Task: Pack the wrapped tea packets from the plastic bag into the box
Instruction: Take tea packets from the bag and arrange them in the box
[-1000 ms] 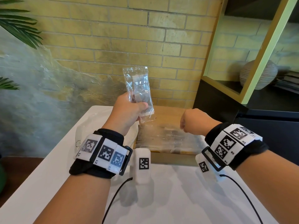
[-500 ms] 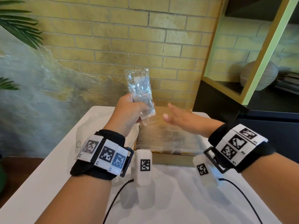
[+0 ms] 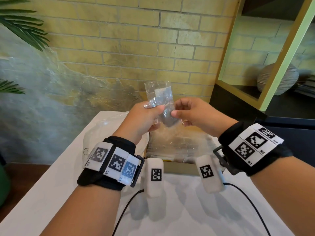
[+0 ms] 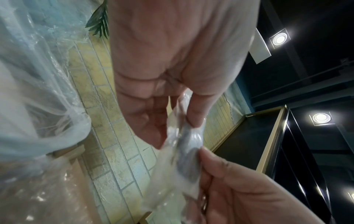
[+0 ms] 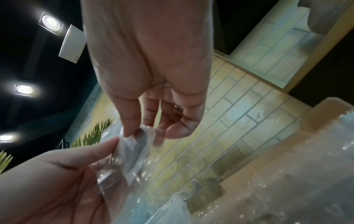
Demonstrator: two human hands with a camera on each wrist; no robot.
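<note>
Yellow brick wall behind, white tabletop (image 3: 51, 193) in front of us, and the box (image 3: 179, 167) sits at the far end of it, already showing a layer of clear-wrapped packets lying flat inside. Our plastic bag (image 3: 105, 126) is slumped just left of the box, touching its side.

We've got one tea packet (image 3: 161, 101) up in the air above the box's far end. Our left hand (image 3: 144, 118) has its fingers and thumb curled around the packet's lower left part, crinkling the wrap. Our right hand (image 3: 192, 114) is pinching the packet's right edge between thumb and forefinger, the other fingers loosely curled and off it. The left wrist view shows both thumbs on the wrapper, close together.

The bit that matters: the packet's long axis stands nearly upright, tilted a little, while the ones in the box lie flat. The box is directly below and toward us from both hands, about equally near each. So we reckon the next move is tipping the packet over flat and lowering it onto the stack, probably with the right hand since it has the cleaner edge grip. The wrap is slippery and floppy, so it could slide out of that pinch.
</note>
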